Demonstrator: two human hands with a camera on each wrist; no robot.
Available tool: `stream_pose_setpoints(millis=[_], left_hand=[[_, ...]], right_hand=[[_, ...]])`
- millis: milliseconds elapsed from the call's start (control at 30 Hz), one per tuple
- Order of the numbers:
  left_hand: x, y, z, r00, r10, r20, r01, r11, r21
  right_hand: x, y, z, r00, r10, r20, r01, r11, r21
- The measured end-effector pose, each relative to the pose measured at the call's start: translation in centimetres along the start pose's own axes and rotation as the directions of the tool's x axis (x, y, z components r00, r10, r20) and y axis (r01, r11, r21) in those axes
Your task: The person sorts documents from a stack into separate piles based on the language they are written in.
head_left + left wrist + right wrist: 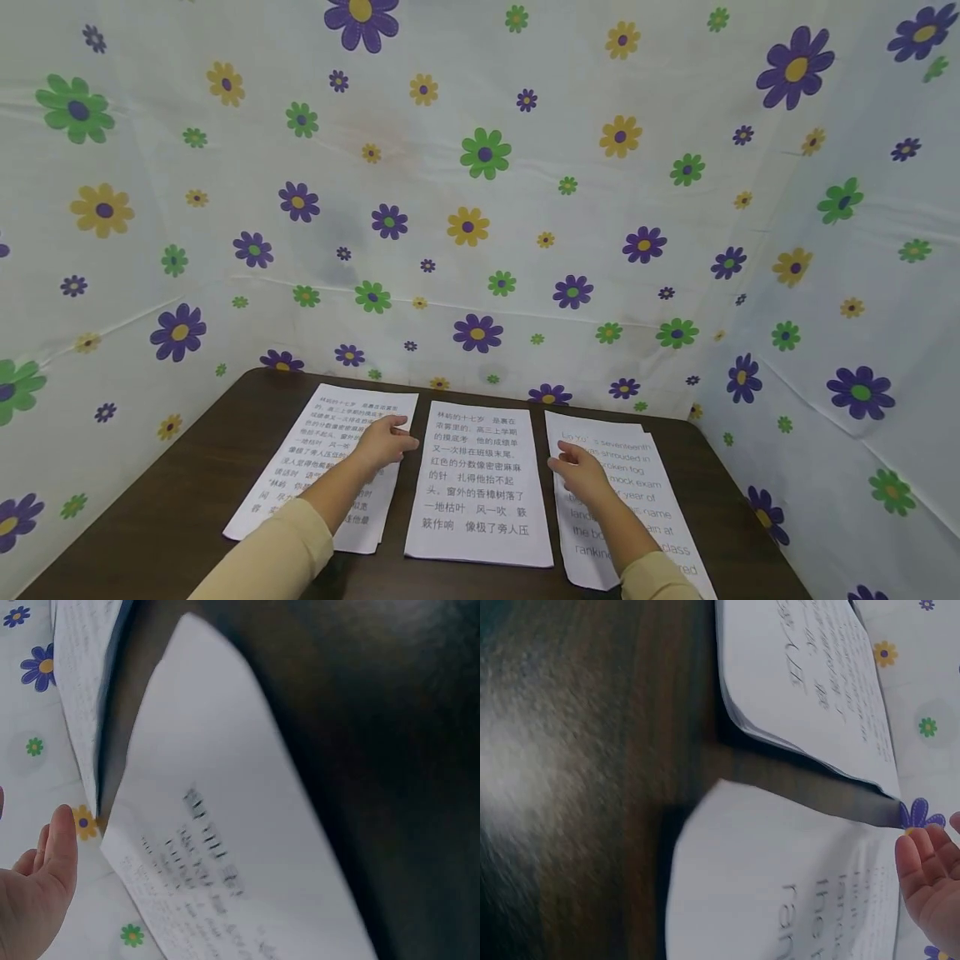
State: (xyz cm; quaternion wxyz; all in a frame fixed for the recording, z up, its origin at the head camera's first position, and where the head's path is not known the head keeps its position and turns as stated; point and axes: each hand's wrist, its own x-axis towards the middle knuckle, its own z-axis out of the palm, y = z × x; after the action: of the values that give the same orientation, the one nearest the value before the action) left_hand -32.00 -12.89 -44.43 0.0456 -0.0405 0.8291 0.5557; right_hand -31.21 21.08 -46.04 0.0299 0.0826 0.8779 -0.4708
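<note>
Three stacks of printed white paper lie in a row on a dark brown table. My left hand point(386, 442) hovers over the right side of the left stack point(285, 479), fingers loosely bent and holding nothing. Chinese text covers that stack and the middle stack point(480, 475). My right hand point(579, 473) is above the left edge of the right stack point(592, 425), which carries English text partly hidden by the hand and forearm. In the wrist views the left hand point(41, 889) and right hand point(932, 889) appear relaxed, with nothing in them.
The dark wooden table point(180, 467) has rounded far corners. White cloth point(420, 183) with purple, green and yellow flowers hangs behind the table and along both sides. Narrow strips of tabletop separate the stacks.
</note>
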Motion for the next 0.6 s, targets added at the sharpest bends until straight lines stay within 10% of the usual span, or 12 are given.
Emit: stream_pose_setpoints(millis=[600], left_hand=[[-0.3,-1.5,2.0,0.993,-0.104,0.06,0.101,0.994,0.049]], right_hand=[[-0.2,0.3,2.3,0.994,0.049,0.094,-0.046,0.998,-0.036]])
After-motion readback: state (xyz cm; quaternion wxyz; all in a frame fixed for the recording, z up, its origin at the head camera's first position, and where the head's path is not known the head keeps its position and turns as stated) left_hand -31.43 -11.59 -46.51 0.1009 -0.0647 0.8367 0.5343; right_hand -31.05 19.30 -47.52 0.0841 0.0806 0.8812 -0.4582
